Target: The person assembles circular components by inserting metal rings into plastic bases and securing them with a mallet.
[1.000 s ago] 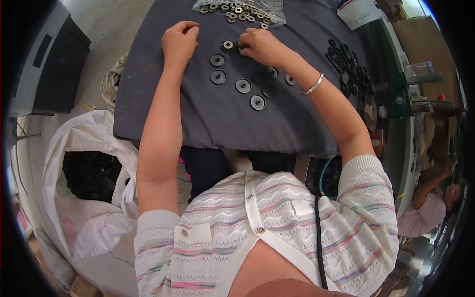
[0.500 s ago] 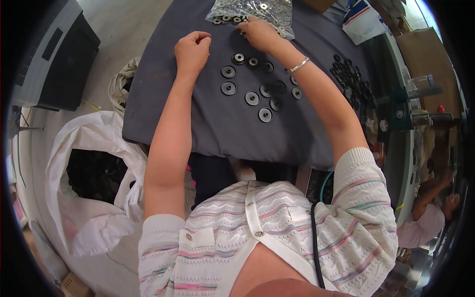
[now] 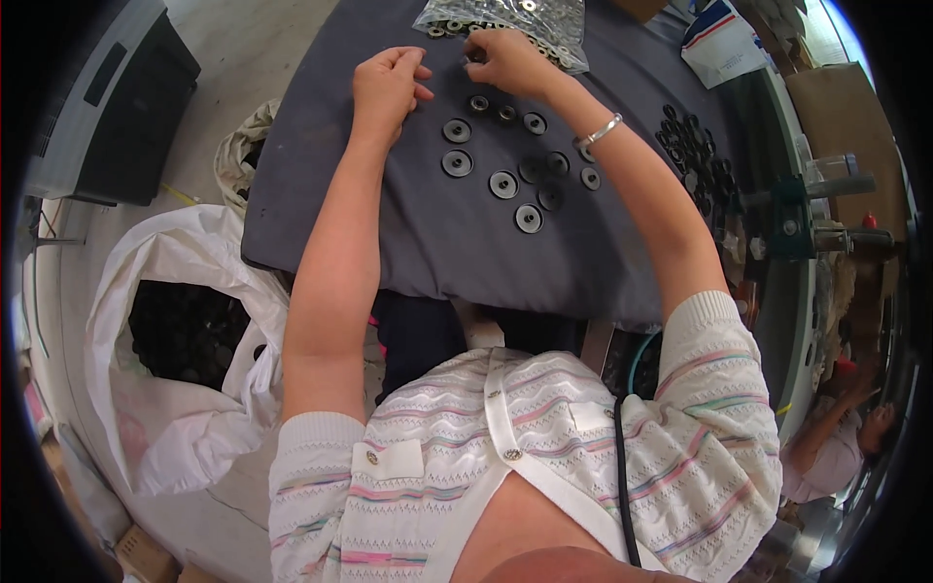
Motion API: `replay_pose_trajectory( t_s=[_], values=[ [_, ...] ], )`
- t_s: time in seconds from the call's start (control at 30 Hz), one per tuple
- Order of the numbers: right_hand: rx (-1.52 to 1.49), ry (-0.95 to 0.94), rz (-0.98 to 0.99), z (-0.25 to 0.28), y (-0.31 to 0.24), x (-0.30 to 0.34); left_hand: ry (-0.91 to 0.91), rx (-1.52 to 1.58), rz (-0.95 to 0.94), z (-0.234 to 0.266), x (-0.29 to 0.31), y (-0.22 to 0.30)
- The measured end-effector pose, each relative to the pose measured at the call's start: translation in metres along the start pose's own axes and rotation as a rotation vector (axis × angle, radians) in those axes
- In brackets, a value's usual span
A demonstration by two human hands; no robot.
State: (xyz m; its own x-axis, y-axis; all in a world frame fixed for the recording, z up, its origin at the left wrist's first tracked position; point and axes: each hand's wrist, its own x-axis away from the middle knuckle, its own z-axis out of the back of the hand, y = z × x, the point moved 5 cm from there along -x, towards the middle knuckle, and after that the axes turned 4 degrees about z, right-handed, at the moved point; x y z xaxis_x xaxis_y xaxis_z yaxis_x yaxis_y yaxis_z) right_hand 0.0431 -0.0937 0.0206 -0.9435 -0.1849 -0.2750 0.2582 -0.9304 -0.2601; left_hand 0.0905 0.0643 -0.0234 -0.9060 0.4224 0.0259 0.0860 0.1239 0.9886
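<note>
Over the far part of the grey cloth, my left hand [image 3: 387, 85] is loosely curled with its thumb a little apart; what it holds, if anything, is hidden. Across a small gap, my right hand [image 3: 510, 62] has its fingers bent into a pinch, and a small dark thing at the fingertips is too small to name. Just beyond it lies a clear plastic bag [image 3: 505, 14] of small metal rings, some spilling at its mouth. Nearer me, several dark round discs with raised hubs [image 3: 502, 185] lie spread out. Two of them, closest to my hands, carry a small metal ring [image 3: 479, 103] in the centre.
Grey cloth covers the table [image 3: 418, 233]. A pile of black discs [image 3: 688, 155] lies at the right, near a green clamp-like tool [image 3: 789, 222]. A white sack of black parts [image 3: 117, 321] stands at the lower left, a grey bin [image 3: 107, 107] behind it. Another person [image 3: 826, 452] sits at the far right.
My right hand has drawn back from the bag's mouth, slightly to the left and nearer. My left hand has moved a little farther away, and its fingers have loosened.
</note>
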Motion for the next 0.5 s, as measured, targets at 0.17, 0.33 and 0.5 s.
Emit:
replay_pose_trajectory(
  t_s=[0.17,0.33,0.5],
  values=[
    [-0.023,0.044,0.163,0.015,-0.063,-0.004,-0.3,0.544,0.365,-0.002,0.0,-0.009],
    [-0.112,0.194,-0.048,0.041,-0.047,0.037,-0.273,0.719,0.448,0.006,-0.004,-0.021],
    [-0.173,0.007,-0.286,0.043,-0.009,0.095,-0.192,0.71,0.467,0.002,-0.002,-0.02]
  ],
)
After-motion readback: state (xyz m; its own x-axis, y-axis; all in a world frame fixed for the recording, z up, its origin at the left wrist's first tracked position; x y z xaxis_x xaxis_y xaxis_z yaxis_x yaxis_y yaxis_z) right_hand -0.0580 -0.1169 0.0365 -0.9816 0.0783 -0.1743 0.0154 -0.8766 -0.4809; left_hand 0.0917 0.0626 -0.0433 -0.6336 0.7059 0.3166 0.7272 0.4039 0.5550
